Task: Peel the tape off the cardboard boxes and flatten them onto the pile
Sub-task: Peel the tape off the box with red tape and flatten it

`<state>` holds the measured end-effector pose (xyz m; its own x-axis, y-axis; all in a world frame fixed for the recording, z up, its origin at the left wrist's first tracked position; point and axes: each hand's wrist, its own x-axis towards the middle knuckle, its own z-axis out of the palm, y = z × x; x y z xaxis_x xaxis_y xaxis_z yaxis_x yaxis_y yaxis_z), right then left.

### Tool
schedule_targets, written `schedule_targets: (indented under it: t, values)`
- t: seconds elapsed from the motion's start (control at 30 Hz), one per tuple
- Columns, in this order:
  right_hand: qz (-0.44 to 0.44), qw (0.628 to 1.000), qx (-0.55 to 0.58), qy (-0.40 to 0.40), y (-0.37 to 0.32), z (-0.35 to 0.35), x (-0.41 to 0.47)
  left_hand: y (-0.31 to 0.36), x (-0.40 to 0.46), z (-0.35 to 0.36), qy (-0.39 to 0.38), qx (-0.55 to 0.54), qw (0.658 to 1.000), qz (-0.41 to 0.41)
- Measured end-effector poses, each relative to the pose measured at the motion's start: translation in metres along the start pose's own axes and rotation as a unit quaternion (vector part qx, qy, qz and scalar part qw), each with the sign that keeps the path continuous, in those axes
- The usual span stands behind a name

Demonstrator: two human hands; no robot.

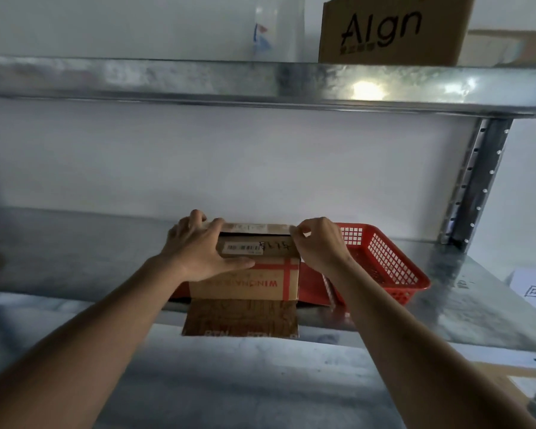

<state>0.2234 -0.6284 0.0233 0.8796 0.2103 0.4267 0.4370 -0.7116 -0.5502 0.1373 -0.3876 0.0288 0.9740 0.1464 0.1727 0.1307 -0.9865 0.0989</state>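
Galvanised steel shelving (75, 258) fills the view against a pale wall, with an upper shelf (260, 82) carrying a printed carton (393, 29). On the lower shelf sits a red mesh basket (390, 261), just right of a small cardboard box (254, 267). This box lies with its long axis left to right, red-striped face toward the person, printing upside down, one brown flap (242, 317) hanging over the shelf edge. Left hand (198, 249) lies spread, fingers fairly straight, pressing the box's top. Right hand (319, 243) pinches at the box's upper right corner; whether tape is between the fingertips cannot be told.
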Motion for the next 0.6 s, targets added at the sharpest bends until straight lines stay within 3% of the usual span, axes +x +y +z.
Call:
schedule_targets:
  t: [0.13, 0.3, 0.47, 0.6]
  values:
    - [0.096, 0.995, 0.026, 0.008, -0.001, 0.01, 0.011, -0.022, -0.001, 0.007, -0.011, -0.122, 0.989, -0.085]
    - [0.11, 0.99, 0.087, -0.017, -0.01, 0.02, 0.014, -0.041, 0.004, 0.014, -0.016, -0.27, 0.959, -0.089]
    - [0.136, 0.978, 0.141, -0.065, -0.014, 0.03, 0.024, -0.051, 0.009, 0.016, -0.007, -0.315, 0.945, -0.086]
    - [0.137, 0.982, 0.109, -0.067, -0.014, 0.028, 0.036, -0.054, 0.013, 0.013, -0.029, -0.313, 0.949, -0.038]
